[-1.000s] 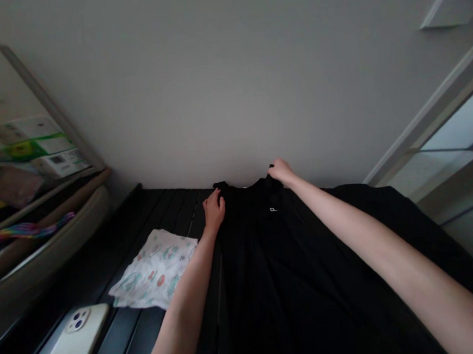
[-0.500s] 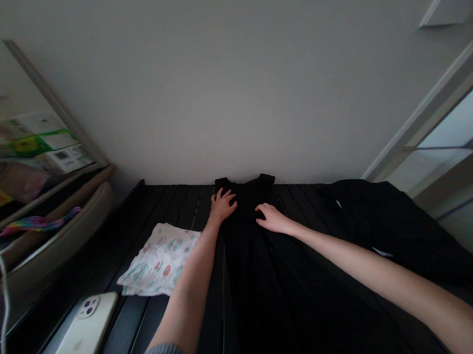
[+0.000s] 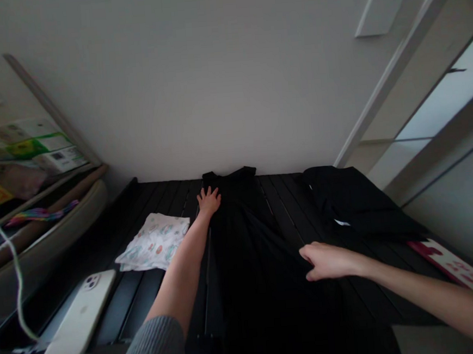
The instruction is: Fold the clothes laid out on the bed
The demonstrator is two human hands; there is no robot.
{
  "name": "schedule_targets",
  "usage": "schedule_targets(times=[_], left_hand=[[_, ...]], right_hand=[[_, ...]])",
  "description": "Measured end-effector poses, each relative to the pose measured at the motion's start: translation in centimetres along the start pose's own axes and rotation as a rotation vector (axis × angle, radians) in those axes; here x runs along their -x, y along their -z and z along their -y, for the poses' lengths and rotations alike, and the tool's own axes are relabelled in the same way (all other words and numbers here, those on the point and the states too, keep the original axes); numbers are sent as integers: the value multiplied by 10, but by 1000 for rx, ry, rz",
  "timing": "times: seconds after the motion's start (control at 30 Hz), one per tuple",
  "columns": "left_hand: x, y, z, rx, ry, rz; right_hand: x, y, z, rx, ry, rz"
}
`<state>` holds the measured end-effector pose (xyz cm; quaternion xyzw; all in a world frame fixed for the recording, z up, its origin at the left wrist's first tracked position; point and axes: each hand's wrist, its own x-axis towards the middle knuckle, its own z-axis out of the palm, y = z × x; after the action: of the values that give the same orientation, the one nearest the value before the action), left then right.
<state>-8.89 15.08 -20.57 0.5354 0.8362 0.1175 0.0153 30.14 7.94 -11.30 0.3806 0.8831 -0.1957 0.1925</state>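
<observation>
A long black garment [image 3: 245, 242] lies spread on a black slatted table [image 3: 168, 196], its two shoulder ends against the wall. Near the upper left side of the garment rests my left hand [image 3: 209, 201], fingers spread and flat. Lower down, on the right side, my right hand [image 3: 327, 260] is closed in a pinch on the cloth, and a fold runs from there up toward the neck. The garment's lower part comes toward me past the table's near edge; its outline there is too dark to make out.
A folded white printed cloth [image 3: 155, 240] and a phone [image 3: 79, 317] with cables lie at the left. Beyond them stands a padded bin [image 3: 87, 210] of packets. A folded black garment [image 3: 357, 200] and a red-and-white flat item [image 3: 456, 269] are at the right.
My right hand has moved down and to the right, from the garment's upper part to its side, and has closed on the cloth. My left hand stays near the top. The view has shifted right.
</observation>
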Motion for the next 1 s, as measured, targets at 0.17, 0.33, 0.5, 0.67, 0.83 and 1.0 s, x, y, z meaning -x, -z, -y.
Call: schedule_targets(times=[0.17, 0.33, 0.5, 0.67, 0.83, 1.0], left_hand=[[38, 20, -10, 21, -56, -34], [126, 53, -35, 102, -433, -47], [219, 97, -74, 187, -859, 82], [268, 109, -91, 149, -920, 227], [320, 112, -64, 127, -605, 192], [362, 124, -41, 18, -560, 322]], right_hand=[[47, -10, -2, -55, 17, -93], [74, -10, 18, -171, 352, -250], [93, -13, 51, 167, 836, -627], [99, -40, 76, 403, 1214, -717], [103, -59, 59, 242, 1190, -573], [99, -57, 15, 120, 597, -422]])
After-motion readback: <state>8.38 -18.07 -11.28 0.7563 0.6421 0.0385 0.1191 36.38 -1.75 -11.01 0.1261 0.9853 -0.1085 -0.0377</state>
